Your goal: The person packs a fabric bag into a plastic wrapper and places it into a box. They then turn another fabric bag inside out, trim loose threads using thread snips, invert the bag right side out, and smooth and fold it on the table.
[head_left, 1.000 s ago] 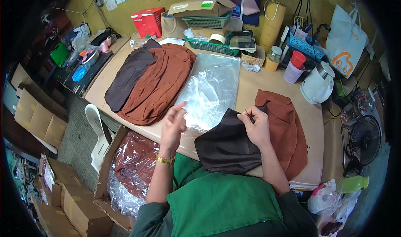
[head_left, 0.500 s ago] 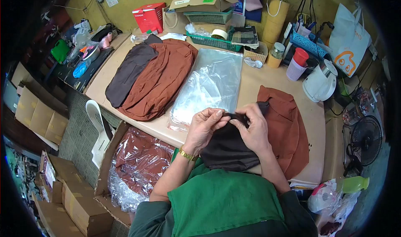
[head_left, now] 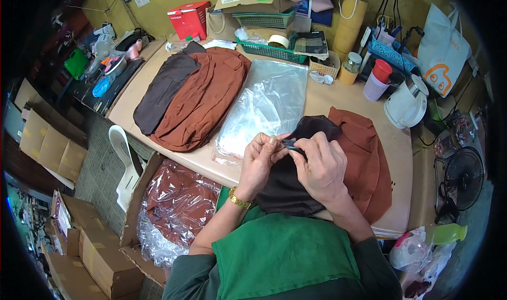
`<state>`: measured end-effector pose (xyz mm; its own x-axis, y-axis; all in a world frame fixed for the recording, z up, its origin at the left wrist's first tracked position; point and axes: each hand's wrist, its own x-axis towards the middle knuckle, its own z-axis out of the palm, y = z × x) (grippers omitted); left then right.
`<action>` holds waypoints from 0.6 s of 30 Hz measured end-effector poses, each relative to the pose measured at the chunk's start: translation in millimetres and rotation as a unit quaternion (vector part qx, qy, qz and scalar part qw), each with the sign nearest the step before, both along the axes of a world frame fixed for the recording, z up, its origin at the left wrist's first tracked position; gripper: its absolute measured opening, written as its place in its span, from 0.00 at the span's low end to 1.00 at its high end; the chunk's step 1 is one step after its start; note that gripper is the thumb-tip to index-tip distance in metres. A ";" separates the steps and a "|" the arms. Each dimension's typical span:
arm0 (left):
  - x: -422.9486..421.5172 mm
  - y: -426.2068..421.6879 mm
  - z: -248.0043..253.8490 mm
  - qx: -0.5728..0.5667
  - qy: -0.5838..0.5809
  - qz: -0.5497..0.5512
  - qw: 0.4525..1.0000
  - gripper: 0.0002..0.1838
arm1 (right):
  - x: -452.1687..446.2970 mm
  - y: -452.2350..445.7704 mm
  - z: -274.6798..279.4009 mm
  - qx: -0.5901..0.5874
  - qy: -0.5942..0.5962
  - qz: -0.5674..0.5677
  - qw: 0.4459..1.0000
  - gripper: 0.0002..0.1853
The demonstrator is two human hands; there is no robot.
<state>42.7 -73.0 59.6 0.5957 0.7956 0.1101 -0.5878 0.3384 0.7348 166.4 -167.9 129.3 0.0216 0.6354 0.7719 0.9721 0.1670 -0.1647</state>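
Observation:
My left hand [head_left: 259, 160], with a gold watch at its wrist, is closed in a pinch at the edge of a dark brown cloth [head_left: 288, 189]. My right hand [head_left: 323, 165] is closed too, its thumb and forefinger pinching a small grey-blue piece [head_left: 289, 143] that sits between both sets of fingertips; its kind is too small to make out. The dark cloth hangs below my hands and spreads towards my lap. It lies against a rust-brown cloth [head_left: 362, 162] on the right of the table.
On the table [head_left: 193, 165] lie a stack of clear plastic bags [head_left: 266, 99] and a pile of folded rust and dark cloth [head_left: 206, 99]. A carton [head_left: 129, 223] with plastic-wrapped cloth stands at my left. A white kettle [head_left: 405, 107], cups and baskets line the back.
My right hand has turned, with its back now more towards me and its fingers on the small grey-blue piece. The dark cloth's upper part now lies spread behind my hands.

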 end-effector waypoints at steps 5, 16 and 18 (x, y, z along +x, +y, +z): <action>1.6 -1.6 -5.3 0.071 0.025 0.008 0.997 0.09 | -1.6 2.2 1.2 0.009 -0.028 -0.015 0.999 0.11; 0.4 -16.9 5.2 0.117 0.061 0.013 0.991 0.09 | 15.5 16.3 -4.3 0.001 0.377 0.073 0.923 0.12; -4.1 -15.6 11.3 0.089 0.055 0.015 0.994 0.12 | 49.2 27.4 -27.9 -0.137 0.331 0.145 0.922 0.09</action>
